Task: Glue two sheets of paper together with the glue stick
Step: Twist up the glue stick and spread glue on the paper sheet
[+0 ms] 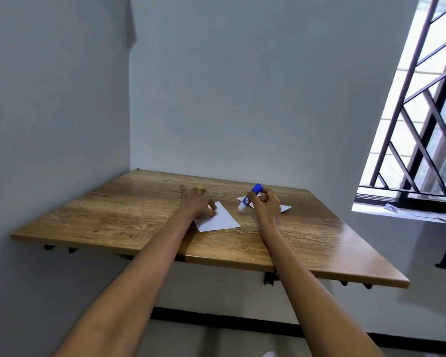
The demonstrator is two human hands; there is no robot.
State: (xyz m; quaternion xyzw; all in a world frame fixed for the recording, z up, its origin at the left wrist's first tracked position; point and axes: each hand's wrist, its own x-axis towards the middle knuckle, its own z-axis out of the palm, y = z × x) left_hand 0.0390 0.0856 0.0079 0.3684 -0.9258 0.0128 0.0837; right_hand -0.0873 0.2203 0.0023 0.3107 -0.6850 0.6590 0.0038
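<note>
Head view. Wall-mounted wooden counter [129, 217] in a room corner, barred window [422, 119] at right.

Left hand [200, 203] lies flat, fingers spread, palm pressing the near sheet of paper [220, 220] to the wood; its grip closes on nothing. Something yellowish shows beyond its fingertips, too small to identify.

Right hand [267, 204] has its grip pinched around the glue stick [250, 197], held tilted, blue end up and pale end down and left, just above the counter between the two sheets. Whether the cap is off, I cannot tell.

The second sheet [285, 207] lies under and behind the right hand, mostly hidden, apart from the first.

Handling, as judged:
- Sheets: light, limp and easily creased, likely to slide on the smooth wood. Pin with a flat palm; lift by a corner or edge.
- Stick: light, rigid, a smooth barrel. Hold at mid-barrel.

Room: open wood left of the hands and toward the near edge. Walls close behind and at left. Both sheets lie well in from the edges.
</note>
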